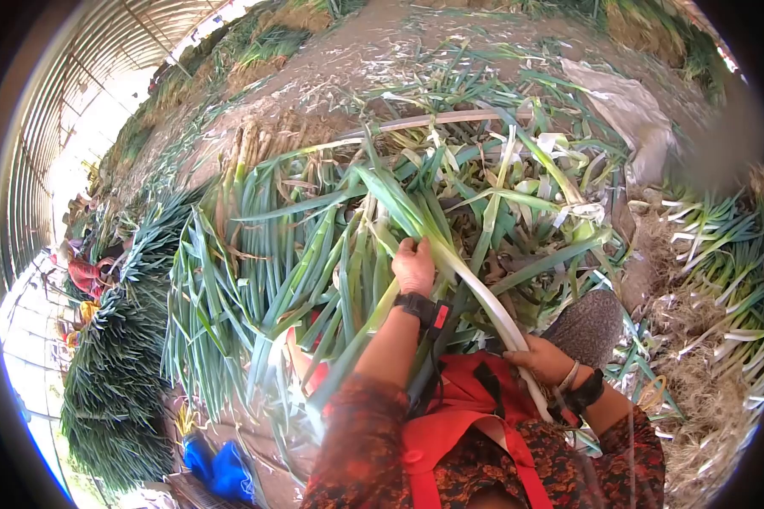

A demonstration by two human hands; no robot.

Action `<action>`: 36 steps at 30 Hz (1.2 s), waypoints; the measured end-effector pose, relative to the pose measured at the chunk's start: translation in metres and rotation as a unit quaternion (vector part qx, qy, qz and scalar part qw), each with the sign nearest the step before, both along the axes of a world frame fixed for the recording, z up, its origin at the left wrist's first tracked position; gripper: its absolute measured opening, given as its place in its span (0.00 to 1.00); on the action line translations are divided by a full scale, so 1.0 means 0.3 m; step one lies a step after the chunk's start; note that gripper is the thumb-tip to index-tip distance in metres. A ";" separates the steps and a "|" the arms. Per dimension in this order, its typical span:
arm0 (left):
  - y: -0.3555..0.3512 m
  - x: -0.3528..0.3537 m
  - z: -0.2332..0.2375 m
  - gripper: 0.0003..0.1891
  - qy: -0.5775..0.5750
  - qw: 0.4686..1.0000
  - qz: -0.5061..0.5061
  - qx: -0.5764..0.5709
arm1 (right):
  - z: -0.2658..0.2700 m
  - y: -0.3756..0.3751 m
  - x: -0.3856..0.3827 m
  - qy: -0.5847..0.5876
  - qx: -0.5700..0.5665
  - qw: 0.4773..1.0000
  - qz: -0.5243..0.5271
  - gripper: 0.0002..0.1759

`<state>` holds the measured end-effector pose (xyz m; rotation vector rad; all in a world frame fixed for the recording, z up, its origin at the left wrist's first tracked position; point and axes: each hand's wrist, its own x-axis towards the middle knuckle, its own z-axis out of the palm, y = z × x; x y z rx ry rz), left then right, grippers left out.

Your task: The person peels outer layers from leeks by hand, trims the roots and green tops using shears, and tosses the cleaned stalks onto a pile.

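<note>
One long green onion (484, 293) lies slantwise across the front of my body, its green leaves up and left, its white stem down and right. My left hand (413, 265) is closed round it where the green meets the white. Lower down, my right hand (542, 360) grips the white stem near the root end. To the left of my left hand a large pile of green onions (263, 246) spreads out, leaves hanging toward me. Loose peeled leaves (518, 212) lie heaped beyond my hands.
Several trimmed onions (721, 254) lie at the right beside dry root scraps (688, 407). A pale sheet (624, 110) is at the back right. Dark green bundles (115, 382) are stacked at the left, near a person in red (85, 273). A blue bag (221, 467) sits lower left.
</note>
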<state>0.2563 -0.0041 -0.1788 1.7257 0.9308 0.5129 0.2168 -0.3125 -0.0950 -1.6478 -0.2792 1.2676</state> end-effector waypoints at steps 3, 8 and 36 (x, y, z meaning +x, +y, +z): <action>0.110 -0.029 0.046 0.14 -0.167 0.973 0.099 -0.126 | -0.013 -0.001 0.004 0.052 0.019 0.998 -0.023 0.16; 0.203 -0.085 0.191 0.18 -0.264 0.892 0.085 -0.357 | -0.040 -0.024 0.026 0.183 0.095 0.975 -0.082 0.21; -0.710 0.134 0.864 0.25 -0.286 0.729 -0.622 0.025 | 0.312 -0.482 0.149 -0.273 0.127 0.759 -0.577 0.12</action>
